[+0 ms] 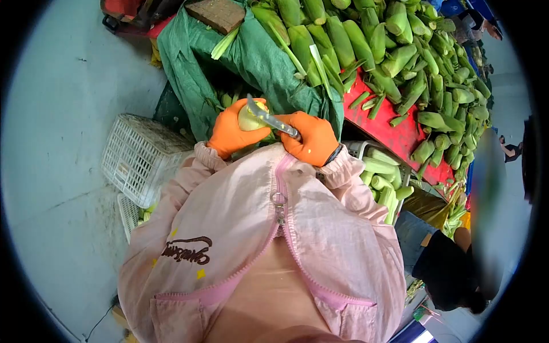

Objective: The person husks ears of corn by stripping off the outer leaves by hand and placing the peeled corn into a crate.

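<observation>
The gloved fingers of my left hand grip an ear of corn in front of my pink jacket; those of my right hand clench a curved knife, its blade across the ear. I seem to be trimming, so the next stroke calls for a steady ear and left fingers clear of the edge.

Leftward from the left hand, a path runs above the white crate to open floor. Far off, green sheeting and, rightward, heaped corn obstruct; the pink jacket closes the near side, and a curved knife bars the gap before the right hand.
</observation>
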The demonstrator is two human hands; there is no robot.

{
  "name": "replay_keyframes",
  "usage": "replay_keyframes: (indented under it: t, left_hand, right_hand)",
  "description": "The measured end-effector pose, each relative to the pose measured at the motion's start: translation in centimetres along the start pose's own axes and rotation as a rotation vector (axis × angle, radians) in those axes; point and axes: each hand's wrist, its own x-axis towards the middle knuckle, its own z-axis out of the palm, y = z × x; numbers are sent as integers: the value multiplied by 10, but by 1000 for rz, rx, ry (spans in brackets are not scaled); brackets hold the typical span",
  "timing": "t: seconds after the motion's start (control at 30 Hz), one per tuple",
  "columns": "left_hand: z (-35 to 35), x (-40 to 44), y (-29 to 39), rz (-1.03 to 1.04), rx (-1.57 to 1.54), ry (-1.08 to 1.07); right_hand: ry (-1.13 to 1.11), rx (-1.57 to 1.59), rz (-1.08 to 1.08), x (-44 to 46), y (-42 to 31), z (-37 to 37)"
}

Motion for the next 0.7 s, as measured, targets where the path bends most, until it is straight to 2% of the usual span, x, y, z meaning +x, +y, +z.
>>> replay_keyframes:
  t: [0.07,0.23,0.33,0.5,0.6,0.67,0.7]
  left_hand:
    - [1,-5,-1,-56,-18,-72]
    - [7,-14,2,22,-75,-63]
    - [7,-19,7,6,-89,-61]
    - [5,-23,7,-15,-58,-82]
    - [3,-25,9,-78,-175,-71]
    - [3,-24,11,16,-93,-27]
    - [5,-23,7,73,-59,23]
  right_hand:
    - [-81,-176,-106,-1,-3,-1]
    - [-243,-263,-161,0,-3,1]
    - [-234,-253,-183,2,0,5]
    - [-240,-251,-102,0,6,10]
    - [-211,-278,-113,-2,10,9]
    - [-146,541,455,1,4,3]
    - [-121,733,484,3,1,-4]
